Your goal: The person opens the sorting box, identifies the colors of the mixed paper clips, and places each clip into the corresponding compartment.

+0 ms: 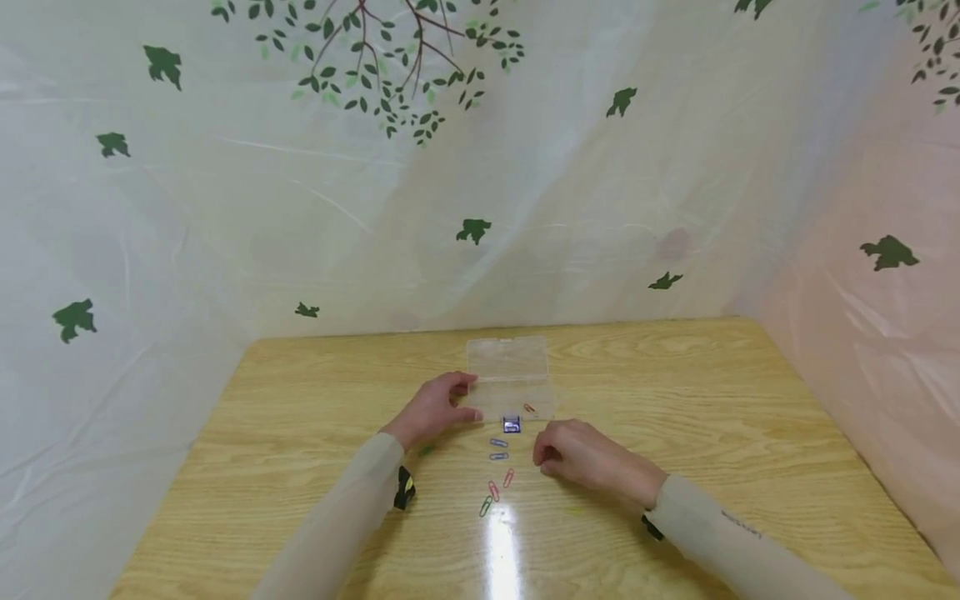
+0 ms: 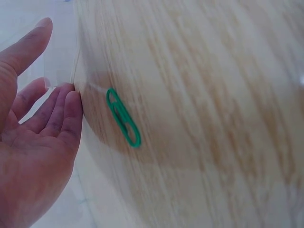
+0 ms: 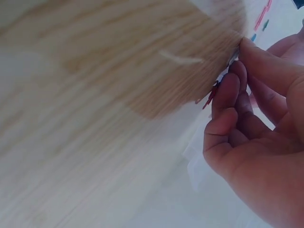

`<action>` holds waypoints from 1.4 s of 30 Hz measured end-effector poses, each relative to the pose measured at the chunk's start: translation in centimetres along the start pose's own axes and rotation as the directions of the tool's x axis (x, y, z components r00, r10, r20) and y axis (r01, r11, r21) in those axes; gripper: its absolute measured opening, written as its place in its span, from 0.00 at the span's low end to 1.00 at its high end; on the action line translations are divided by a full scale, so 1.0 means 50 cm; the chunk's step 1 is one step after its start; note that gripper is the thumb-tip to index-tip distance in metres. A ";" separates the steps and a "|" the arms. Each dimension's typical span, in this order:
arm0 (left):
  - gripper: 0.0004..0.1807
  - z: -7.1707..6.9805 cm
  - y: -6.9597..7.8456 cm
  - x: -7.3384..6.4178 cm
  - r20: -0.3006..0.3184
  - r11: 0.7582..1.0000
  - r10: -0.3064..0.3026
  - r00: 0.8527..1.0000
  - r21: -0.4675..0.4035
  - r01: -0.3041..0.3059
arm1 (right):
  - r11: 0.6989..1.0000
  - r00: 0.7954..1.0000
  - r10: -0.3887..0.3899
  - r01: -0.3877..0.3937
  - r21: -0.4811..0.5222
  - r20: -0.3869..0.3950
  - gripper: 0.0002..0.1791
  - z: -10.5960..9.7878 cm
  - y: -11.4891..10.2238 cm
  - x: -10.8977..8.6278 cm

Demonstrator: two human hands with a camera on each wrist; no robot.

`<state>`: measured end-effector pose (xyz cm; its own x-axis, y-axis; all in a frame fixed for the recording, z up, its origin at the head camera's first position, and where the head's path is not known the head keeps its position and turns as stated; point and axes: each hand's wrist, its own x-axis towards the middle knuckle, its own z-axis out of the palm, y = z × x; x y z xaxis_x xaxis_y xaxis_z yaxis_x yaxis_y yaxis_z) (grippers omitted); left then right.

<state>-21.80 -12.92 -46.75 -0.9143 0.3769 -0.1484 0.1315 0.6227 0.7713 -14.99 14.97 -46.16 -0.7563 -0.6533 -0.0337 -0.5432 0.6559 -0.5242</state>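
Observation:
A clear plastic box (image 1: 512,392) with its lid (image 1: 508,358) raised back stands near the table's far edge. Inside it is a red paperclip (image 1: 530,409). My left hand (image 1: 438,408) touches the box's left side, thumb spread from the fingers. Close to this hand lies a green paperclip (image 2: 124,118). Just in front of the box is a small dark-blue card (image 1: 512,425) with white markings. My right hand (image 1: 581,454) hovers near the box's front right corner, fingers curled. Nothing shows clearly between its thumb and index finger.
Two blue paperclips (image 1: 498,457), two pink paperclips (image 1: 493,491) and a green one (image 1: 485,506) lie in front of the box. A faint yellow clip (image 1: 574,509) lies beneath the right forearm. A patterned curtain (image 1: 375,208) rises behind the wooden table (image 1: 300,467).

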 end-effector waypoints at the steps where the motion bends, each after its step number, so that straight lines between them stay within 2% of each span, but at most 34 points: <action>1: 0.37 0.000 0.001 -0.001 -0.002 1.000 -0.003 1.000 -0.002 0.003 | 1.000 1.000 0.000 0.000 0.007 0.005 0.06 -0.002 -0.001 0.001; 9: 0.36 -0.002 0.010 -0.003 0.005 1.000 -0.019 1.000 0.006 0.019 | 0.999 0.998 0.034 -0.036 0.036 0.052 0.09 -0.005 -0.004 0.006; 20: 0.35 0.000 0.012 -0.008 -0.006 1.000 -0.026 1.000 0.008 0.026 | 0.998 0.998 0.044 -0.046 0.035 0.047 0.09 -0.005 -0.002 -0.004; 32: 0.35 0.005 0.013 -0.014 -0.021 1.000 -0.019 1.000 0.004 0.019 | 0.998 0.997 -0.062 0.063 -0.028 0.034 0.11 0.001 0.001 -0.020; 37: 0.35 0.006 0.011 -0.013 -0.022 1.000 -0.014 1.000 0.015 0.015 | 0.999 0.999 -0.040 0.040 0.035 0.014 0.09 0.000 0.001 -0.023; 42: 0.35 0.005 0.015 -0.015 -0.024 1.000 -0.008 1.000 0.026 0.009 | 0.994 0.999 -0.004 0.008 0.109 -0.041 0.06 -0.006 0.000 -0.026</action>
<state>-20.90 -12.57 -46.20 -0.9242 0.3553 -0.1401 0.1333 0.6438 0.7535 -14.09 15.94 -45.86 -0.7684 -0.6399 0.0029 -0.5064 0.6052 -0.6142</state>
